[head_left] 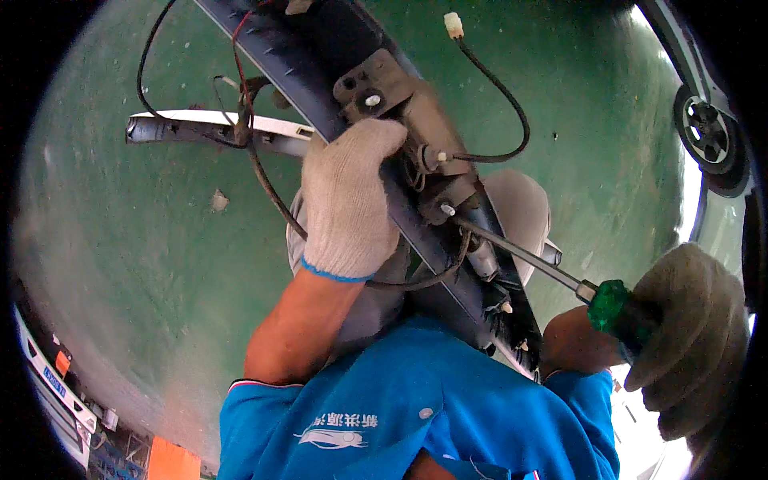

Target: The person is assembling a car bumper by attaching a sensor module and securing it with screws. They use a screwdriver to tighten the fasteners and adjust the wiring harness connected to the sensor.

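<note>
A long black plastic car trim panel [296, 80] lies slanted across my knees, its inner side up. My left hand [352, 200], in a pale knit glove, is closed round its left edge, thumb on top and the other fingers hidden below. Fixed to the panel is a dusty brown housing [432, 120] with metal studs at its brackets. My right hand [692, 336], also gloved, is closed on the green handle of a long screwdriver [544, 262]. Its tip meets the lower bracket beside a stud [447, 209]; whether it is wedged under cannot be told.
A black cable with a white connector [454, 26] curves out from the housing. Other wires [268, 188] hang left of the panel. A white-and-black curved trim piece [208, 128] lies on the green floor [144, 240]. A car wheel [707, 134] is at far right.
</note>
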Motion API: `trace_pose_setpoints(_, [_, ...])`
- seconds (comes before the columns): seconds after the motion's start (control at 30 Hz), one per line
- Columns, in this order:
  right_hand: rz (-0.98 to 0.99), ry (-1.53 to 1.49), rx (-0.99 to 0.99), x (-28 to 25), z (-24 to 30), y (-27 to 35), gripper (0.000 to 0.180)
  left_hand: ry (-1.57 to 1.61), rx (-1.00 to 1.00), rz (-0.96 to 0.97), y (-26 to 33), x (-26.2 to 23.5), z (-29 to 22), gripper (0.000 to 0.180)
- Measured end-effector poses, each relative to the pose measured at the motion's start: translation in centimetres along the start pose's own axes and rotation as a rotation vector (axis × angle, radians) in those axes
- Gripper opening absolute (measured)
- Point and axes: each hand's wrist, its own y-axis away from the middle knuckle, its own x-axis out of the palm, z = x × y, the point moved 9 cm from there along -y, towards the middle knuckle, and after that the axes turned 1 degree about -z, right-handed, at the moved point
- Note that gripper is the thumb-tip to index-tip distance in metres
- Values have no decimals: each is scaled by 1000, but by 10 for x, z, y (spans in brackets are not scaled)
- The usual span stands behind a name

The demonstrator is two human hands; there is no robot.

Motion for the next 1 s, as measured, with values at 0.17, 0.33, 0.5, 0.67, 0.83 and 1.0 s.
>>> trace_pose_setpoints(0.17, [-24,45,42,5,-8,4,25,12,53,23,0,4,-7,14])
trace_pose_setpoints(0.33, [-32,27,25,0,-5,2,25,-83,66,41,-7,-3,-4,10])
trace_pose_setpoints(0.5, [-22,-19,-14,-2,-3,-3,25,-142,79,67,-11,-5,-1,10])
trace_pose_setpoints(0.67, [-51,27,35,5,-11,5,25,-67,4,0,-8,5,-1,12])
trace_pose_setpoints(0.83, [-58,39,49,4,-7,9,25,-86,-1,-44,-9,-5,4,15])
trace_pose_setpoints(1.0, [-35,-15,-6,-6,-3,-3,26,-98,26,31,-8,1,-1,18])
